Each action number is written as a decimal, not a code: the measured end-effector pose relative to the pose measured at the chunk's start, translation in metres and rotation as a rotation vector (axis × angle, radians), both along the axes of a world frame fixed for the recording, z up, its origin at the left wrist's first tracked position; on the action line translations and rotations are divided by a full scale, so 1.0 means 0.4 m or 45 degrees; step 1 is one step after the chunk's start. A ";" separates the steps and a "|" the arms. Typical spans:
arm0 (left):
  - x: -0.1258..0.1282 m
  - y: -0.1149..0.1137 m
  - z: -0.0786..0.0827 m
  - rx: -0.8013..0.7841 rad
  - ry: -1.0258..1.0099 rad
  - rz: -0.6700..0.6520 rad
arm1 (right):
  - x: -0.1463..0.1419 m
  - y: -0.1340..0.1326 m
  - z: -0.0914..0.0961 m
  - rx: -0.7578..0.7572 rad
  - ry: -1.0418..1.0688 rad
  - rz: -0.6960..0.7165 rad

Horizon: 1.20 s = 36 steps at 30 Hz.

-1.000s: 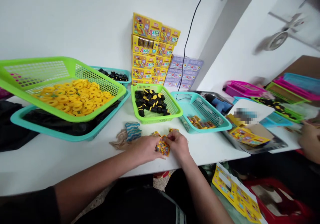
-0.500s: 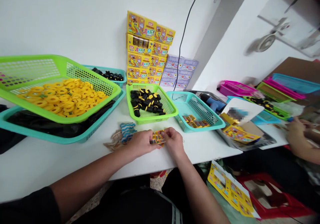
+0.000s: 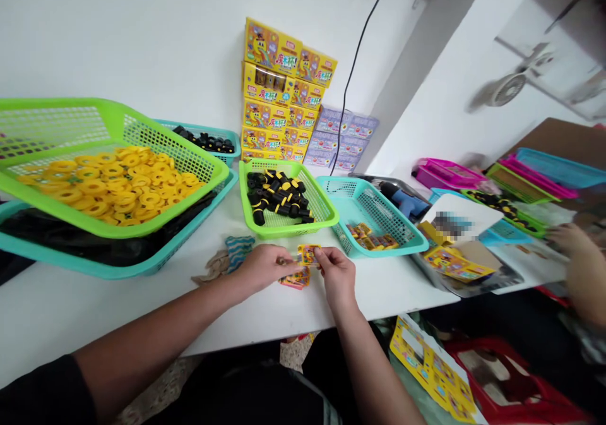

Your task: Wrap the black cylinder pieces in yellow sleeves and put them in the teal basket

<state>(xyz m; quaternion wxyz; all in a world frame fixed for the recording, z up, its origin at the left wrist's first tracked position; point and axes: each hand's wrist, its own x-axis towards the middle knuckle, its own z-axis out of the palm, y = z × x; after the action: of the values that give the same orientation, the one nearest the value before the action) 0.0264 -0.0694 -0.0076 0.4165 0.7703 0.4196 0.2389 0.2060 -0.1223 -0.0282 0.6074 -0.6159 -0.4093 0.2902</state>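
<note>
Packet [image 3: 308, 254] raised, right hand [image 3: 337, 276] pinching, left hand [image 3: 262, 267] near, basket [image 3: 288, 232] beyond

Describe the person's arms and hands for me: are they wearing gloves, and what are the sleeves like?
No gloves: the left hand and right hand are both bare, and no wristband shows on either forearm. The left arm comes out of a short black sleeve; the right sleeve is out of view.

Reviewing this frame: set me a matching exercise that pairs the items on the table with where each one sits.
Items:
1. Yellow rings
2. Black-and-yellow pieces
3. Small yellow packets
4. Printed yellow boxes

Places:
A. Teal basket flat on the table
B. Stacked behind the baskets
C. Lime-green basket tilted on a lower teal basket
D. Lime-green basket flat on the table

Pairs: 1-C, 2-D, 3-A, 4-B
</note>
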 end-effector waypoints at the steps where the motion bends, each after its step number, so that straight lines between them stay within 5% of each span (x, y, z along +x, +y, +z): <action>1: 0.001 0.001 0.001 -0.090 -0.100 0.015 | -0.005 0.000 0.006 -0.006 0.095 0.020; 7: 0.010 -0.007 0.004 -0.428 -0.567 -0.044 | -0.035 -0.002 0.030 -0.033 0.208 0.116; 23: 0.005 -0.010 -0.004 -0.554 -0.649 0.170 | -0.038 0.002 -0.010 -0.107 0.015 0.187; 36: 0.004 -0.007 -0.012 -0.505 -0.627 0.255 | -0.034 -0.011 -0.015 -0.042 -0.781 0.126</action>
<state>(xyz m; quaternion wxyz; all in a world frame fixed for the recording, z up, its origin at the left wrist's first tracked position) 0.0279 -0.0723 -0.0122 0.6218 0.5481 0.4185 0.3712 0.1925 -0.1267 -0.0342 0.4305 -0.6638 -0.5983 0.1267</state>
